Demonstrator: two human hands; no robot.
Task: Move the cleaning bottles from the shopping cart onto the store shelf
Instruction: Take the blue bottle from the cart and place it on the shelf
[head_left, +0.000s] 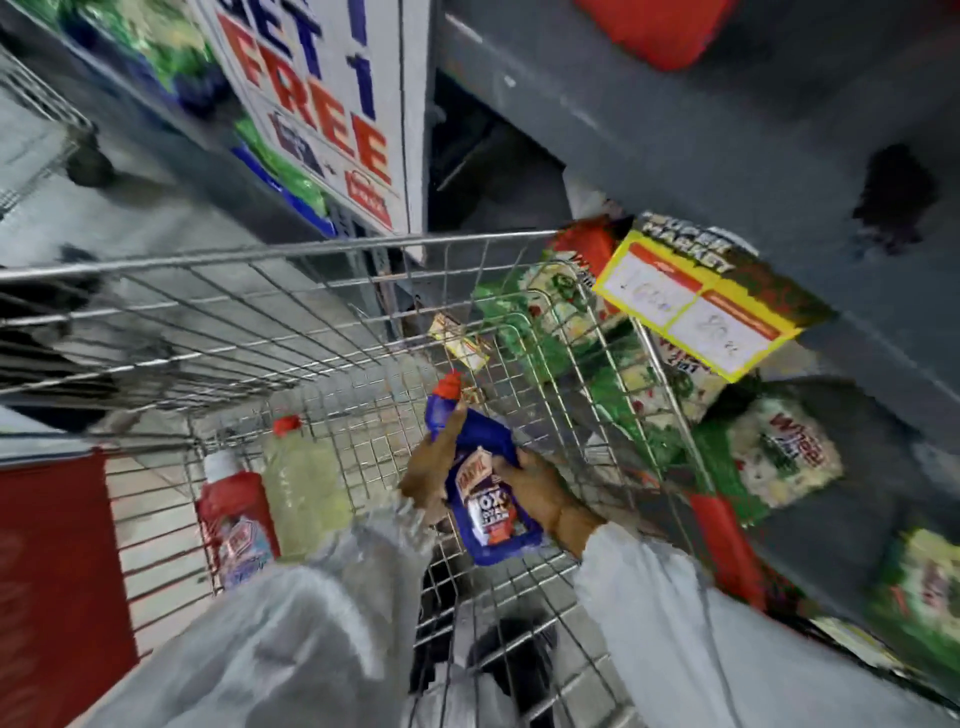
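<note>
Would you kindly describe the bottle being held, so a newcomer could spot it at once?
Start at the wire shopping cart in front of the grey store shelf. Over its right half, the left hand and right hand grip one blue bottle. Unlike the red bottle and pale yellow bottle lying at the cart's left, it is dark blue with a red cap.

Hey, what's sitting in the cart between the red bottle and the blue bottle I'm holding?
In the head view, a pale yellow bottle with a red cap stands between the red bottle and the blue bottle in both hands.
</note>
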